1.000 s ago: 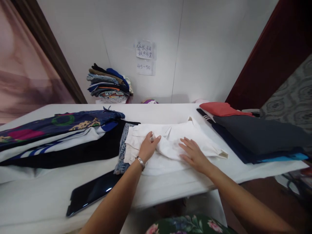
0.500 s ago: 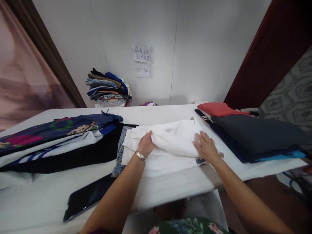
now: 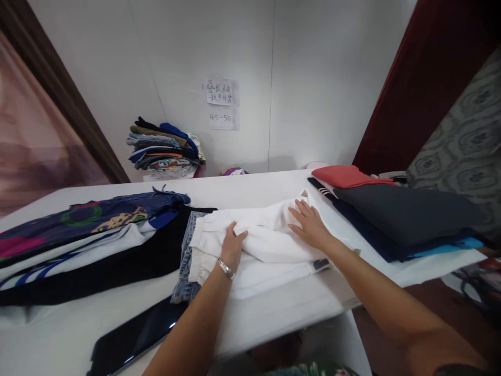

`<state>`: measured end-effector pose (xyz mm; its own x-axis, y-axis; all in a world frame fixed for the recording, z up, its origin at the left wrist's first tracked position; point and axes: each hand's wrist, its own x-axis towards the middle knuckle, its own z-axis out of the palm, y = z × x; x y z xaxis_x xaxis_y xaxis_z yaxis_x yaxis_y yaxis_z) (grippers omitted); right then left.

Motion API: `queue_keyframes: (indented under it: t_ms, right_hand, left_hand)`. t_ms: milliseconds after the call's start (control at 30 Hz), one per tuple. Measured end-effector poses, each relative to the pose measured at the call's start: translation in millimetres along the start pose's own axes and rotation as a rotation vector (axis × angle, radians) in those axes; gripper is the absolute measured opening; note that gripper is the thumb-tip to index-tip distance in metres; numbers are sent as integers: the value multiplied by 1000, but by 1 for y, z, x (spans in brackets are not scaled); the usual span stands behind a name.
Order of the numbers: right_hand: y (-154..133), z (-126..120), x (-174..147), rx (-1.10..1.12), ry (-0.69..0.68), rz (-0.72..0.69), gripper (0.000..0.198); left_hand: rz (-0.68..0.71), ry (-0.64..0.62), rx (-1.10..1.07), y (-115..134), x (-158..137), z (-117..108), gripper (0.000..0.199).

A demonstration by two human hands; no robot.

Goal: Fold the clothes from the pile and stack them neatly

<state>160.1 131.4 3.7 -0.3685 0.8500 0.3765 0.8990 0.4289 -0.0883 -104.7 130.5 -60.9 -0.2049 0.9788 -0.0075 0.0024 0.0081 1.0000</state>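
Note:
A white garment [image 3: 270, 235] lies folded on the white table [image 3: 250, 180], on top of a piece of blue denim [image 3: 183, 256]. My left hand [image 3: 233, 245], with a silver watch at the wrist, grips a fold at the garment's left side. My right hand [image 3: 309, 222] lies flat with fingers spread on the garment's upper right part, pressing it down.
Dark and patterned clothes [image 3: 86, 230] are stacked on the left. Red, grey and navy folded clothes [image 3: 395, 209] sit on the right. A black tablet [image 3: 133, 337] lies by the near edge. A pile of clothes [image 3: 164, 146] and paper notes [image 3: 222, 102] are at the wall.
The right hand slid left and farther onto the folded-over white cloth. The left hand kept its grip on the fold. The view shifted slightly to the right.

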Motion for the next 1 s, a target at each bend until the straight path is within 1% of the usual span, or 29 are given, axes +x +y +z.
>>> queue_keyframes:
  t_ms: [100, 133, 200, 267, 300, 367, 400, 433, 467, 500, 567, 600, 667, 733, 800, 833, 867, 900, 933, 1000]
  right_hand:
    - [-5, 15, 26, -6, -114, -54, 53]
    - [-5, 24, 31, -20, -156, -44, 53]
    - [-3, 43, 37, -51, -226, 11, 52]
    - [-1, 58, 39, -72, -258, 64, 48]
    - [-1, 64, 39, -76, -259, 77, 47]
    - [-1, 69, 39, -63, -251, 90, 47]
    - [-2, 69, 39, -30, -251, 99, 47]
    - [-3, 68, 39, 21, -253, 112, 47]
    - [-4, 65, 40, 79, -254, 126, 47]
    - [-5, 61, 39, 137, -254, 138, 46]
    - [-5, 47, 35, 217, -248, 152, 45]
    - [-3, 37, 30, 240, -227, 148, 44]
    - [5, 12, 14, 305, -112, 120, 44]
    - [19, -16, -10, 437, 111, 78, 41]
    - [37, -38, -42, 527, 277, 117, 42]
    - [45, -45, -59, 542, 323, 164, 44]
    - [53, -48, -76, 546, 336, 213, 47]
    - [60, -47, -92, 536, 316, 243, 51]
    - [65, -43, -107, 513, 271, 248, 56]
    - [72, -28, -129, 432, 156, 195, 67]
  left_hand:
    - [130, 77, 221, -1, 3, -7, 68]
    - [167, 90, 282, 0, 3, -9, 68]
    - [189, 117, 381, 6, 3, -11, 67]
    - [226, 160, 517, 14, -2, -9, 63]
    - [283, 183, 610, 19, -6, -7, 59]
    - [468, 186, 812, 28, -16, -1, 52]
    - [568, 144, 901, 31, -21, 2, 50]
    - [646, 72, 977, 33, -25, 6, 48]
    - [685, -14, 1040, 34, -28, 8, 46]
    - [678, -105, 1092, 33, -30, 11, 45]
    - [561, -237, 1165, 28, -30, 13, 44]
    - [492, -268, 1188, 24, -29, 13, 45]
    - [413, -292, 1212, 18, -24, 12, 47]
    - [414, -301, 1224, 15, -21, 10, 50]
    - [433, -298, 1233, 15, -21, 10, 52]
    - [457, -293, 1236, 16, -23, 11, 54]
    - [498, -290, 1237, 17, -25, 12, 57]
    - [552, -298, 1238, 19, -28, 14, 60]
    - [611, -317, 1240, 20, -31, 15, 63]
    - [706, -383, 1249, 23, -36, 20, 66]
